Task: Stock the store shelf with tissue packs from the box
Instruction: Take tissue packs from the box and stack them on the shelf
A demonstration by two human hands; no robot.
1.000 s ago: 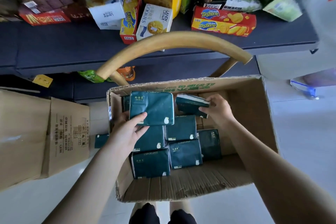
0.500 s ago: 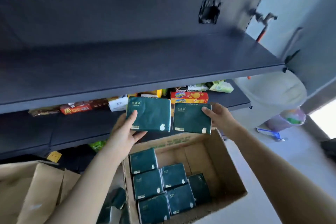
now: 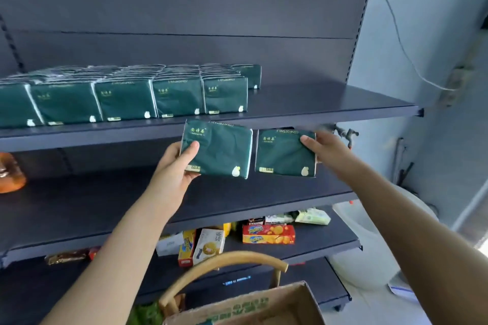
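From the head camera, the left hand (image 3: 174, 166) grips one dark green tissue pack (image 3: 221, 150) by its left edge, thumb across the front. The right hand (image 3: 327, 152) pinches a second pack (image 3: 284, 153) by its right edge. Both are held side by side just below the front lip of the upper shelf (image 3: 330, 108), where a row of packs (image 3: 126, 97) stands. The box (image 3: 264, 306) sits at the bottom of the view.

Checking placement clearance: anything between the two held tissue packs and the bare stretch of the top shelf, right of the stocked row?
Nothing visible. The left hand grips the left pack, the right hand the right pack, both at the front edge of the top shelf. Right of the stocked row the shelf is bare.
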